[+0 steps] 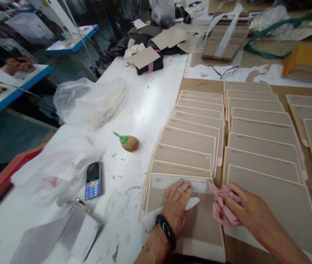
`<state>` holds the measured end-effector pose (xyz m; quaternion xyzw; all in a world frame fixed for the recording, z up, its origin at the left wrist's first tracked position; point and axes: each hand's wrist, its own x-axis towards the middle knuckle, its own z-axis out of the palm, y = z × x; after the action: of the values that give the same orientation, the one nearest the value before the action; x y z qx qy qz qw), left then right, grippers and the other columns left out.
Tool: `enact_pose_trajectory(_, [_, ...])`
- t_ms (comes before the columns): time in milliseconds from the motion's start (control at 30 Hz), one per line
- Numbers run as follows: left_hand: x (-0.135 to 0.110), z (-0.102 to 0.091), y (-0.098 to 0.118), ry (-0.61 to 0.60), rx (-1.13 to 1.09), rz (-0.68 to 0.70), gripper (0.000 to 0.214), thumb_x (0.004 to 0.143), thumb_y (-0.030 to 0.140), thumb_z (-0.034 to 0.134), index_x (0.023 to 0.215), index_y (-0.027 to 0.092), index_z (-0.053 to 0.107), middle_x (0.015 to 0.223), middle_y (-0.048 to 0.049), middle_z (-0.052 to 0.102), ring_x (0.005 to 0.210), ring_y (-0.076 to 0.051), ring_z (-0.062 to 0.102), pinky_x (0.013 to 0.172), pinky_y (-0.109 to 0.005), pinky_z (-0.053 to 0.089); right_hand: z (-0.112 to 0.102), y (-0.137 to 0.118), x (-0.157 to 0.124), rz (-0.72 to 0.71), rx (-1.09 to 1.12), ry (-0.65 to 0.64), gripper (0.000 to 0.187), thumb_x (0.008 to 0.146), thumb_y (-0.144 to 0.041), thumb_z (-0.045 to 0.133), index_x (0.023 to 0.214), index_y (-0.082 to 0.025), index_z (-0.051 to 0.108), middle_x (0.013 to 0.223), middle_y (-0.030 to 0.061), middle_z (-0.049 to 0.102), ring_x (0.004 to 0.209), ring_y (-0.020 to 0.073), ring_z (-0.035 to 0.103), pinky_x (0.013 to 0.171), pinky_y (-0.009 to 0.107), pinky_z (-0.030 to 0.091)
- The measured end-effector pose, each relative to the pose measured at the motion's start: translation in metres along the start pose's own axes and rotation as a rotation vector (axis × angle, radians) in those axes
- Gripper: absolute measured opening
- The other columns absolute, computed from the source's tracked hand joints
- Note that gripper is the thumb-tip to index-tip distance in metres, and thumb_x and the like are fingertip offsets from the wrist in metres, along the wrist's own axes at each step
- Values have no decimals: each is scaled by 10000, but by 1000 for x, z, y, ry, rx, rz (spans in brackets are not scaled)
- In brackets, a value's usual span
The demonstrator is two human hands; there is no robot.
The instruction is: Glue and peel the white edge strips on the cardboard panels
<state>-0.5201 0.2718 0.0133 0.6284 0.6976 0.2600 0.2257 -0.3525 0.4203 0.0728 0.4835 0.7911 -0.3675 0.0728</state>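
One left hand [175,209] open flat on beige panel [200,234], right hand [245,207] pinching pink cloth [223,209]

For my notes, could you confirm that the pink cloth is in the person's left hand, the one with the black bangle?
No: the pink cloth is in the right hand, as the head view shows. The left hand does wear the black bangle.

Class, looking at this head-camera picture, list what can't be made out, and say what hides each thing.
Head view:
- Middle of the board: hidden by the left hand.
- Folds of the pink cloth: hidden by the right hand.
- Phone screen: too small to read.
- Plastic bag print: blurred.
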Motion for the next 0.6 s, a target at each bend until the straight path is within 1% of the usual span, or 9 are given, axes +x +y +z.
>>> enact_pose_trajectory(100, [-7, -18, 9, 103, -173, 45, 510, 717, 50, 350, 1206, 181, 417, 1225, -94, 524, 1213, -194, 373, 990, -391, 335, 8, -14, -13, 46, 220, -117, 272, 745, -507, 440, 697, -264, 551, 630, -17, 637, 563, 148, 574, 533, 228, 425])
enact_pose_trajectory(167, [-16, -29, 18, 123, -274, 38, 461, 786, 100, 325, 1231, 198, 395, 1200, -96, 533, 1152, -181, 440, 956, -349, 382, 21, -27, -20, 7, 291, -140, 278, 750, -504, 445, 685, -253, 543, 634, -13, 623, 584, 153, 563, 557, 236, 427])
enact_pose_trajectory(267, [-35, -37, 27, 100, -435, -53, 424, 827, 184, 355, 1249, 213, 386, 1162, -96, 556, 1079, -175, 503, 890, -301, 442, 42, -53, -27, -66, 353, -161, 266, 762, -463, 469, 648, -226, 509, 628, -17, 578, 602, 143, 533, 562, 233, 414])
enact_pose_trajectory(333, [-49, -37, 26, 129, -535, -172, 415, 810, 213, 401, 1224, 210, 425, 1143, -93, 578, 1052, -183, 532, 877, -303, 459, 53, -71, -31, -107, 440, -197, 223, 767, -405, 492, 659, -211, 515, 644, -23, 568, 630, 137, 535, 579, 226, 415])
enact_pose_trajectory(400, [-61, -38, 19, 154, -591, -353, 414, 788, 217, 423, 1199, 217, 467, 1178, -82, 574, 1064, -193, 537, 898, -312, 451, 58, -84, -33, -163, 561, -264, 183, 798, -352, 465, 774, -202, 568, 753, -8, 610, 725, 139, 561, 656, 234, 434])
enact_pose_trajectory(467, [-68, -44, 11, 185, -641, -492, 396, 784, 256, 442, 1173, 221, 506, 1155, -71, 598, 1049, -209, 552, 888, -321, 462, 60, -91, -37, -203, 648, -335, 239, 808, -342, 463, 966, -210, 585, 910, 17, 633, 838, 151, 573, 738, 259, 444])
enact_pose_trajectory(533, [-69, -55, 5, 204, -704, -568, 360, 763, 318, 500, 1104, 224, 570, 1067, -60, 650, 974, -225, 594, 823, -318, 501, 60, -92, -43, -206, 675, -396, 371, 794, -351, 496, 1143, -231, 526, 1033, 39, 621, 903, 166, 575, 767, 281, 454])
enact_pose_trajectory(600, [-66, -70, -3, 263, -729, -611, 302, 717, 354, 573, 983, 228, 641, 966, -46, 689, 877, -228, 628, 755, -303, 528, 60, -91, -47, -208, 649, -424, 464, 779, -341, 522, 1231, -259, 458, 1116, 50, 594, 911, 172, 582, 766, 292, 467])
